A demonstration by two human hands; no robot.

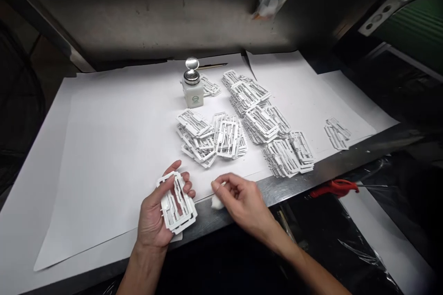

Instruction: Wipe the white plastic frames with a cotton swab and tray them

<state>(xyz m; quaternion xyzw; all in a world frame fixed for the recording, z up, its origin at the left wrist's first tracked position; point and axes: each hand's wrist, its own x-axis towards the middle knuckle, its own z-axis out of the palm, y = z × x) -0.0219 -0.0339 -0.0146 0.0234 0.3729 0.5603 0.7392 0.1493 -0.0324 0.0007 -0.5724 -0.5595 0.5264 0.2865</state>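
Note:
My left hand [154, 212] is closed around a few thin white plastic frames [178, 207] with cut-out slots, stacked and held above the table's front edge. Its thumb lies across the top one. To the right, my right hand [242, 198] pinches a small wad of white cotton or cloth [217, 202] between thumb and fingers, apart from the frames. Just beyond the hands lie two loose piles of similar frames, a left pile [195, 136] and a right pile [228, 138].
A pump-top bottle [193, 90] with its metal lid raised stands behind the piles. Overlapping stacks of frames [261, 122] run down the right, and a small group [337, 133] lies farther right. White paper [114, 138] covers the table. A red-handled tool [335, 187] sits below the edge.

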